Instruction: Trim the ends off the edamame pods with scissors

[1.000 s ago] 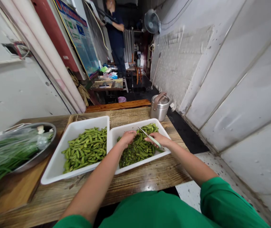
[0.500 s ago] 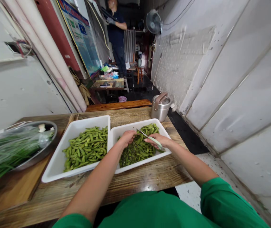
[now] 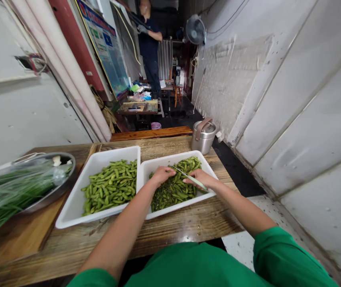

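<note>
Over the right white tray [image 3: 154, 162], my right hand [image 3: 204, 176] grips scissors [image 3: 199, 183] with pale green handles. Their blades point left, toward my left hand [image 3: 163, 175]. The fingers of my left hand are pinched together near the blade tips; whatever is between them is too small to make out. Below both hands, green edamame pods [image 3: 178, 193] fill the tray, mixed with small dark bits on the left side. A second white tray [image 3: 68, 207], to the left, contains more edamame pods [image 3: 112, 187].
A metal bowl [image 3: 46, 199] with bagged green stalks [image 3: 17, 191] sits on a wooden board [image 3: 23, 235] at left. A lidded steel pail [image 3: 204, 139] stands behind the right tray. Further back, a person [image 3: 149, 48] wearing gloves stands by a low table [image 3: 138, 107].
The scissors have tilted, so their handles show more edge-on. My left hand has shifted slightly right, fingers still pinched. The whole view has moved a little.
</note>
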Available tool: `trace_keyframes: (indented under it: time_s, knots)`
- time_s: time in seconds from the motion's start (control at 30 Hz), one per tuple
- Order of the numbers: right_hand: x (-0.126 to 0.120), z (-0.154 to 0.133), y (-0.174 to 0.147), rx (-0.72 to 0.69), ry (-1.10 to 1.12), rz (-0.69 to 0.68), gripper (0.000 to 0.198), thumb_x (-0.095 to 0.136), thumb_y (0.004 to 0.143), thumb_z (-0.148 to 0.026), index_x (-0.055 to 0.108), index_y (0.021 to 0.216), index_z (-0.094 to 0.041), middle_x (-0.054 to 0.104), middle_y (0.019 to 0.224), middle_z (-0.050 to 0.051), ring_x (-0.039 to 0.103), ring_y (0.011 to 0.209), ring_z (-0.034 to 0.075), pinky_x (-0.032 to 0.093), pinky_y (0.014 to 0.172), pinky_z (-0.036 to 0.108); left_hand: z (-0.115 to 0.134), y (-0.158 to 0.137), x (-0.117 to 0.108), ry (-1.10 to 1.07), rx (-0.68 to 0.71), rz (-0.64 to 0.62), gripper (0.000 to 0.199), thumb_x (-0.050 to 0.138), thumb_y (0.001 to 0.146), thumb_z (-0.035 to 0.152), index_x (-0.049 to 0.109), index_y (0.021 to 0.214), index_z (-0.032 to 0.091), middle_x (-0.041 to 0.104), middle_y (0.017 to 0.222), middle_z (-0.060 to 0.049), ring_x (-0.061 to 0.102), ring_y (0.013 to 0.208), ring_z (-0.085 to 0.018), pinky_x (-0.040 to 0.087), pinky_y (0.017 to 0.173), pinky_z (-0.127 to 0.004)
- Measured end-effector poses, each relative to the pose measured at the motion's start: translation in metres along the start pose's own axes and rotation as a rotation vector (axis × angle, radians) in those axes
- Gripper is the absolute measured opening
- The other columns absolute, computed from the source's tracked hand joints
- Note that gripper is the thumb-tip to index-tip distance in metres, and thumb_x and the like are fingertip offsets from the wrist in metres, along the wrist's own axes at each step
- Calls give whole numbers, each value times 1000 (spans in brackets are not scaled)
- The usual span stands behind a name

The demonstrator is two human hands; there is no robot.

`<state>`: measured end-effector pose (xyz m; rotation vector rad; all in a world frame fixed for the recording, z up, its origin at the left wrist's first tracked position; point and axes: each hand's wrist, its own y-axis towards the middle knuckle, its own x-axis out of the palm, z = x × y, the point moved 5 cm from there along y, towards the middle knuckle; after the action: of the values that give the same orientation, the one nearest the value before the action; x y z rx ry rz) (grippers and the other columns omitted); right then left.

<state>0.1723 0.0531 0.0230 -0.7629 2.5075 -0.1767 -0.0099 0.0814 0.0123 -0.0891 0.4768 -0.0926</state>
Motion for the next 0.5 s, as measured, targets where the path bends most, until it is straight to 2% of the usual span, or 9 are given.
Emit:
trace_keyframes:
  time_s: [0.1, 0.17, 0.23, 0.33, 0.4, 0.5]
  knots:
    - [0, -3, -1, -4, 29, 3, 43, 64, 60, -53, 42, 54, -16, 38, 35, -7, 35, 27, 6, 24, 26, 17, 1, 1, -2, 78, 31, 33, 25, 67, 55, 36, 70, 70, 17, 64, 64, -1, 51, 62, -14, 36, 60, -23]
    - [1, -3, -1, -12, 89, -18, 42, 64, 62, -52, 42, 56, -16, 39, 37, -7, 36, 28, 6, 26, 26, 17, 1, 2, -2, 51, 38, 39, 24, 66, 56, 36, 69, 69, 16, 63, 64, -1, 51, 61, -13, 35, 57, -22]
    - [3, -2, 0, -5, 160, -56, 41, 63, 64, -52, 42, 59, -16, 41, 40, -7, 37, 29, 5, 29, 27, 17, -1, 4, -3, -27, 1, 51, 24, 65, 58, 37, 66, 68, 15, 61, 60, 0, 47, 53, -10, 32, 50, -21]
    - [7, 0, 2, 47, 235, -116, 41, 58, 68, -54, 42, 65, -16, 43, 44, -7, 39, 31, 5, 33, 28, 17, -6, 5, -2, -205, -107, 37, 26, 62, 61, 38, 61, 70, 13, 56, 57, 1, 35, 39, -5, 21, 38, -18]
    - [9, 2, 3, 89, 296, -140, 41, 52, 72, -56, 43, 71, -16, 45, 47, -6, 40, 32, 5, 35, 29, 17, -7, 6, -1, -330, -157, 3, 25, 63, 61, 35, 59, 71, 13, 56, 60, 0, 31, 36, -3, 14, 36, -17]
    - [13, 3, 4, 134, 389, -199, 41, 48, 75, -56, 46, 81, -15, 48, 49, -5, 43, 33, 7, 38, 31, 19, -4, 6, -1, -508, -198, -14, 23, 65, 59, 27, 58, 74, 11, 58, 66, -2, 34, 38, -1, 11, 35, -15]
